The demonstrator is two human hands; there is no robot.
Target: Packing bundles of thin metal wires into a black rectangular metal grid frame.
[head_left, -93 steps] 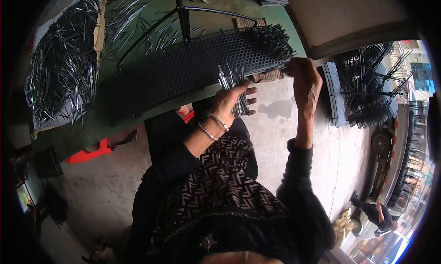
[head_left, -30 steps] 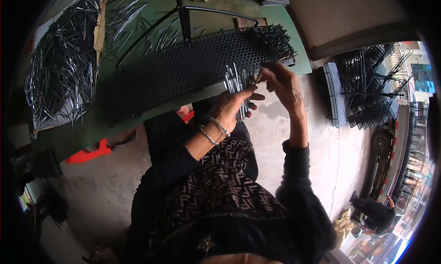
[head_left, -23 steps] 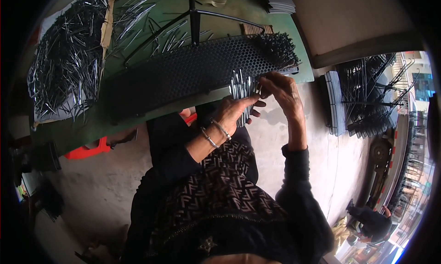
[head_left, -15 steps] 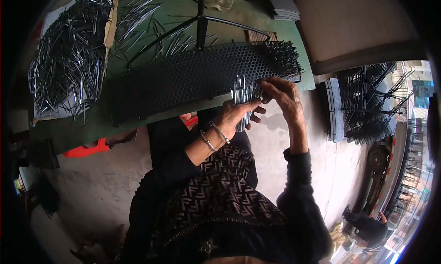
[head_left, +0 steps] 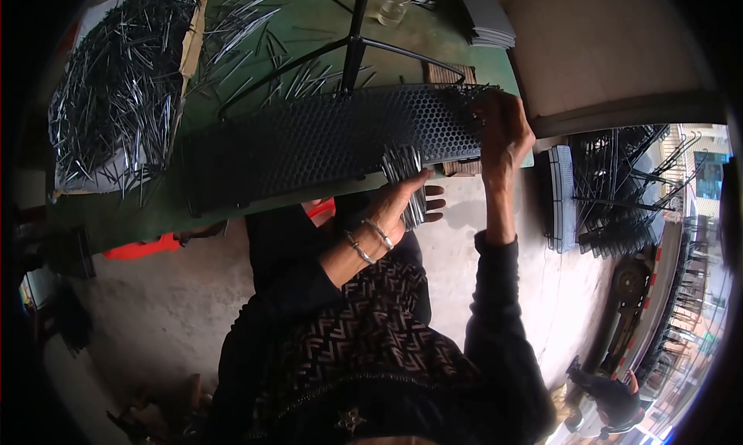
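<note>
My left hand (head_left: 389,210) is closed around a bundle of thin metal rods (head_left: 403,166), just off the front edge of a black perforated rack (head_left: 309,139). The thumb lies across the rods; the other fingertips show beyond them. At the rack's right end, my right hand (head_left: 508,132) has its fingers bent together over the holes. Dark rods (head_left: 468,91) stand in the rack there, partly covered by that hand. Whatever its fingertips hold is hidden.
An open carton (head_left: 116,97) heaped with rods stands on the green table (head_left: 309,35) at left, with loose rods beside it. A black frame (head_left: 354,50) rises behind the rack. A glass cup (head_left: 392,11) and grey stacked sheets (head_left: 491,35) sit farther back.
My right hand has left the bundle and moved right and up to the rack's right end. The left hand keeps hold of the rods, now tilted and slightly lower.
</note>
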